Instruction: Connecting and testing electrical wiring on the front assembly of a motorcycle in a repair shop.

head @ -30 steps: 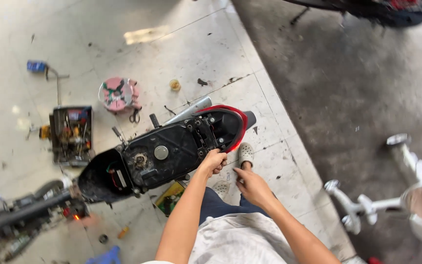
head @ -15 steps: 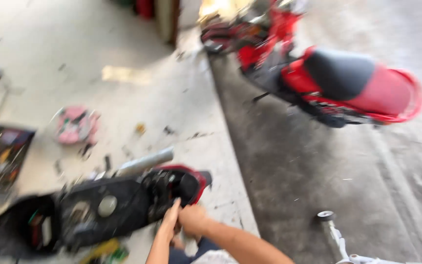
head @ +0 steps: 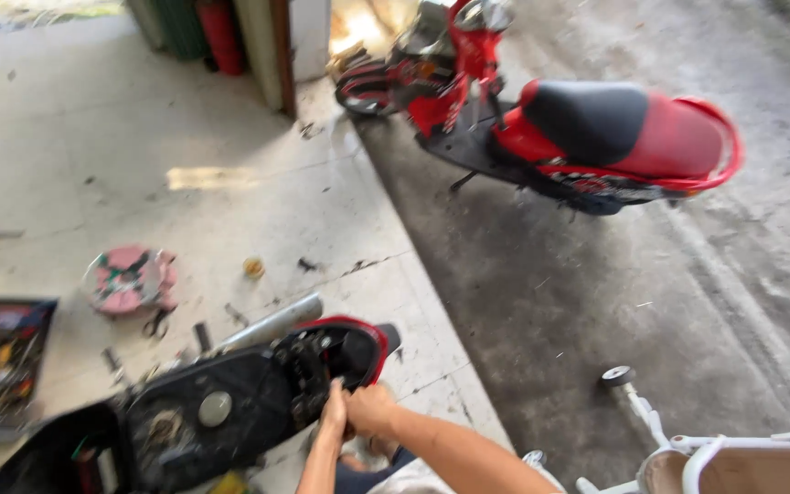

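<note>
I see both hands at the rear of the stripped scooter (head: 221, 407), low in view. My left hand (head: 334, 413) and right hand (head: 372, 409) press together there, fingers curled; clamped on what, I cannot tell. A slip could scrape knuckles on the exposed frame.

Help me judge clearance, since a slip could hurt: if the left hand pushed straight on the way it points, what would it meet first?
Probably the left hand meets the stripped scooter's red-rimmed rear end directly ahead; depth is unclear.
</note>
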